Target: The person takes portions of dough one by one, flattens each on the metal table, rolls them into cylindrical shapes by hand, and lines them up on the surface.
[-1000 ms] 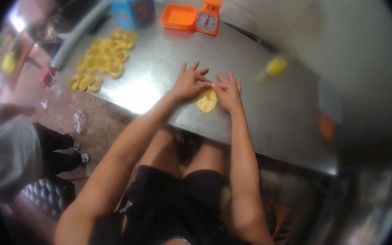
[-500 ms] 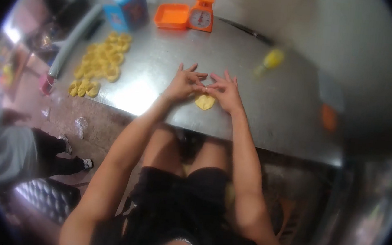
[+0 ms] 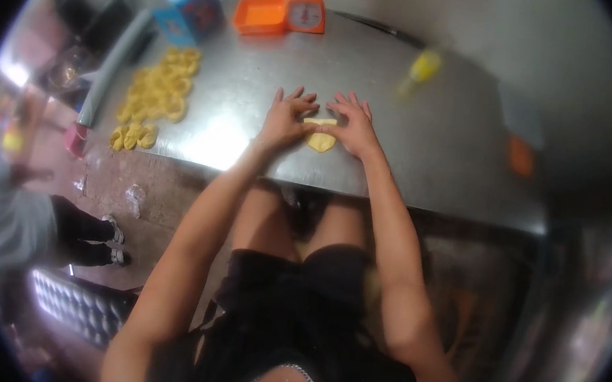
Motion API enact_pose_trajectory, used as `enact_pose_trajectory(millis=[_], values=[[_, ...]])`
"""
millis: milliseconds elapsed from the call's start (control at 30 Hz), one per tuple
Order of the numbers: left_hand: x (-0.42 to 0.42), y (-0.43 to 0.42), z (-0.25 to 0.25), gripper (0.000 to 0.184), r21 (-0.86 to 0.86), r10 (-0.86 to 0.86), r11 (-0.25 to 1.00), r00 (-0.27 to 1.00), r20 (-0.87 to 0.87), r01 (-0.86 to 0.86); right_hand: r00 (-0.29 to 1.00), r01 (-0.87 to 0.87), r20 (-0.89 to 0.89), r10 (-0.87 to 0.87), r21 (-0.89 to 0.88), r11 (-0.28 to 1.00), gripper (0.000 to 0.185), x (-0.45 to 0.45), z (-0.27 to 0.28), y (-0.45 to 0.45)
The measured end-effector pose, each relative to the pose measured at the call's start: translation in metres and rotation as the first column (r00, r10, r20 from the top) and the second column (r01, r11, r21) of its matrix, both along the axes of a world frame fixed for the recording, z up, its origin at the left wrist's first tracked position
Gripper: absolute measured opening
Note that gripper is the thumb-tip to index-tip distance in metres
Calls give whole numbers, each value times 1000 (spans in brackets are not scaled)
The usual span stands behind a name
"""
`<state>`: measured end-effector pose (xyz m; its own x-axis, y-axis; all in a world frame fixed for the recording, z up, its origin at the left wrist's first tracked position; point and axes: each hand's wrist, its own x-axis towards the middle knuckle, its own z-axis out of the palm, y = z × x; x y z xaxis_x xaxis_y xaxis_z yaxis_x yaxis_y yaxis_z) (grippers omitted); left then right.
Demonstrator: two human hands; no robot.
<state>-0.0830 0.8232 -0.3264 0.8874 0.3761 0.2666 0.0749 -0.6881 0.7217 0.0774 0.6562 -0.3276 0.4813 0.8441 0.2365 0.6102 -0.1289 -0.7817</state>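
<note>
The fingers stand apart, thumbs on dough, with scale, tray and blue box beyond.

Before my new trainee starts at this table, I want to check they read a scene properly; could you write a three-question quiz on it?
1. Open: What stands directly to the right of the orange tray?

2. True or false: The left hand and the right hand are both at the same yellow piece.

3. Multiple choice: As the person sees it, where does the cluster of yellow pieces lie on the metal table?
a) Right end
b) Left end
c) Between the two hands

Key: 1. An orange dial scale; 2. True; 3. b
</note>
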Motion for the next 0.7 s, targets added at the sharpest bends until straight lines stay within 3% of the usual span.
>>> enact_pose_trajectory(millis=[67, 100, 200, 233, 267, 333, 367, 433, 500, 567, 700], values=[[-1, 2, -4, 38, 129, 5, 992, 999, -37, 0, 999, -31, 36, 33, -70, 997, 38, -4, 4, -9], [-5, -6, 8, 40, 81, -1, 997, 996, -90, 9, 996, -55, 65, 64, -141, 989, 38, -3, 10, -10], [-8, -2, 14, 42, -4, -72, 997, 989, -125, 72, 996, -88, 20, 92, -141, 986, 35, -3, 17, -16], [-8, -3, 12, 52, 84, -45, 995, 987, -155, 59, 995, -69, 57, 80, -179, 981, 49, -7, 20, -16], [-8, -6, 12, 52, 83, -39, 995, 987, -155, 53, 995, -75, 58, 87, -181, 981, 49, -10, 16, -14], [-5, -8, 7, 65, 154, 27, 988, 995, -98, -11, 997, 1, 83, 6, -91, 996, 75, -9, 7, -10], [-3, -7, 6, 84, 191, 34, 982, 993, -118, -11, 996, -4, 87, 12, -91, 996, 75, -5, 3, -10], [-5, -5, 6, 91, 176, 24, 984, 990, -141, 1, 994, -33, 98, 49, -166, 986, 97, -7, 11, -16], [-3, -4, 9, 98, 158, 21, 987, 987, -159, 4, 988, -33, 138, 61, -194, 980, 100, -9, 12, -16], [-3, -10, 12, 114, 249, 42, 968, 971, -235, 18, 982, -37, 170, 78, -230, 972, 104, -11, 9, -20], [1, -7, 22, 121, 223, 22, 973, 949, -316, 52, 982, -68, 153, 111, -263, 962, 114, -7, 20, -20]])
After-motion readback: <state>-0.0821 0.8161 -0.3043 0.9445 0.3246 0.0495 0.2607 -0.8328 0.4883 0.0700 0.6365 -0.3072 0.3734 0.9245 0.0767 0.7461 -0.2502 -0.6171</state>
